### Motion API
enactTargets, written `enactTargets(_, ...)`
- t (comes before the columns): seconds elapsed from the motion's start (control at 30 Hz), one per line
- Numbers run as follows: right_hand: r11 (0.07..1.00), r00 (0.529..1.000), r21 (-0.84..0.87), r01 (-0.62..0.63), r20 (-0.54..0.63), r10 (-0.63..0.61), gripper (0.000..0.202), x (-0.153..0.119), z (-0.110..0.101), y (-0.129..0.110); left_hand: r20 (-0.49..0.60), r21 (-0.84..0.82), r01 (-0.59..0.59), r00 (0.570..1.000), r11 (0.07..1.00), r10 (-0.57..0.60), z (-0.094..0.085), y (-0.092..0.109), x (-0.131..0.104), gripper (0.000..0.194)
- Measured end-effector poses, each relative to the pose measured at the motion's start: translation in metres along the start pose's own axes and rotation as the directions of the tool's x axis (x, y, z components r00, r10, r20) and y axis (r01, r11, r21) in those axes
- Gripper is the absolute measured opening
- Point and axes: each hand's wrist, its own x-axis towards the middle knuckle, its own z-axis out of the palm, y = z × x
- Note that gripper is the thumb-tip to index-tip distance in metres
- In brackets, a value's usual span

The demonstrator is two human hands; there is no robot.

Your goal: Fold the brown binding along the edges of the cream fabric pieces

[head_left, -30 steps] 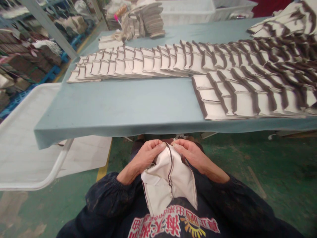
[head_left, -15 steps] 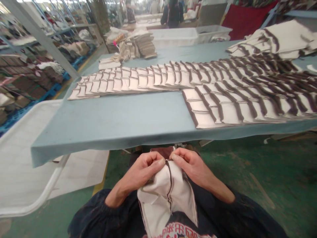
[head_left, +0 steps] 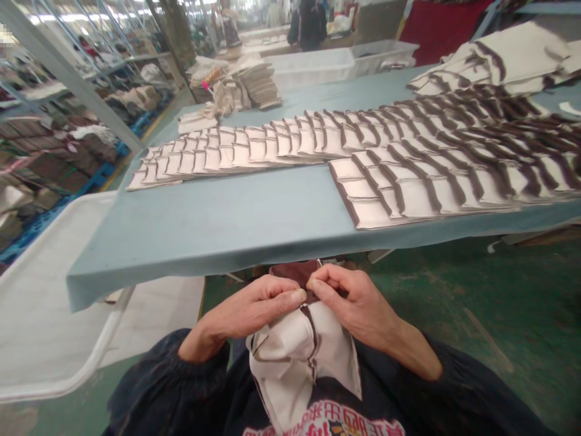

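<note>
A cream fabric piece (head_left: 290, 345) with a dark brown seam strip down its middle hangs over my lap, below the table edge. My left hand (head_left: 265, 303) is closed on its upper edge, thumb laid over the cloth near the top of the strip. Close beside it, my right hand (head_left: 345, 297) pinches the same edge between thumb and forefinger. Beyond the fingers a maroon-brown part (head_left: 295, 271) shows; whether it belongs to the same piece I cannot tell. The fingertips hide the exact spot being gripped.
Ahead stands a table with a blue-grey cover (head_left: 204, 224). On it lie overlapping rows of cream pieces with brown edging (head_left: 408, 181), a fabric stack (head_left: 254, 85) and larger panels (head_left: 521, 54). A white-framed cart (head_left: 49, 290) is at the left. White bins (head_left: 313, 66) stand behind.
My fingertips have shifted slightly along the fabric edge, and my left hand lies flatter over it. The brown strip's top end now shows below the thumbs. The view has tilted a little.
</note>
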Motion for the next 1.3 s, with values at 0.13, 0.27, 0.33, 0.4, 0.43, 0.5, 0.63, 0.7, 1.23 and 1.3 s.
enactTargets(0.13, 1.0, 1.0, -0.021, -0.001, -0.009, 0.001, 0.023, 0.002, 0.0, 0.001, 0.024, 0.001, 0.011, 1.0, 1.0, -0.011, -0.001, 0.003, 0.001, 0.053)
enactTargets(0.27, 0.999, 1.0, -0.044, -0.007, -0.02, 0.006, 0.023, 0.004, 0.002, 0.002, 0.062, 0.016, 0.015, 0.998, 1.0, -0.016, -0.003, 0.008, 0.003, 0.054)
enactTargets(0.33, 0.999, 1.0, -0.052, -0.006, -0.024, 0.005, 0.023, 0.005, 0.004, 0.004, 0.063, 0.041, 0.003, 0.998, 0.999, -0.005, -0.004, 0.011, 0.004, 0.054)
enactTargets(0.4, 0.998, 1.0, -0.056, -0.003, -0.03, 0.002, 0.022, 0.006, 0.005, 0.005, 0.06, 0.068, -0.009, 0.998, 0.998, 0.005, -0.005, 0.013, 0.005, 0.054)
enactTargets(0.43, 0.998, 0.999, -0.059, -0.002, -0.035, 0.0, 0.022, 0.007, 0.006, 0.005, 0.063, 0.078, -0.014, 0.998, 0.997, 0.009, -0.005, 0.015, 0.006, 0.054)
enactTargets(0.5, 0.997, 0.999, -0.079, 0.009, -0.053, -0.013, 0.022, 0.009, 0.006, 0.006, 0.074, 0.092, -0.021, 0.997, 0.996, 0.014, -0.006, 0.018, 0.006, 0.052)
enactTargets(0.63, 0.983, 0.987, -0.169, 0.076, -0.126, -0.098, 0.021, 0.014, 0.004, 0.003, 0.054, 0.175, -0.063, 0.997, 0.983, 0.054, -0.009, 0.027, 0.005, 0.049)
enactTargets(0.7, 0.968, 0.974, -0.222, 0.117, -0.165, -0.156, 0.022, 0.017, 0.001, -0.002, 0.038, 0.237, -0.097, 0.995, 0.967, 0.091, -0.01, 0.032, 0.004, 0.048)
enactTargets(1.23, 0.833, 0.87, -0.48, 0.275, -0.245, -0.428, 0.022, 0.018, -0.032, -0.073, -0.107, 0.375, -0.211, 0.958, 0.903, 0.268, 0.002, 0.084, -0.004, 0.031)
enactTargets(1.3, 0.778, 0.845, -0.561, 0.284, -0.237, -0.479, 0.024, 0.019, -0.036, -0.083, -0.197, 0.418, -0.199, 0.933, 0.886, 0.302, 0.007, 0.089, -0.001, 0.028)
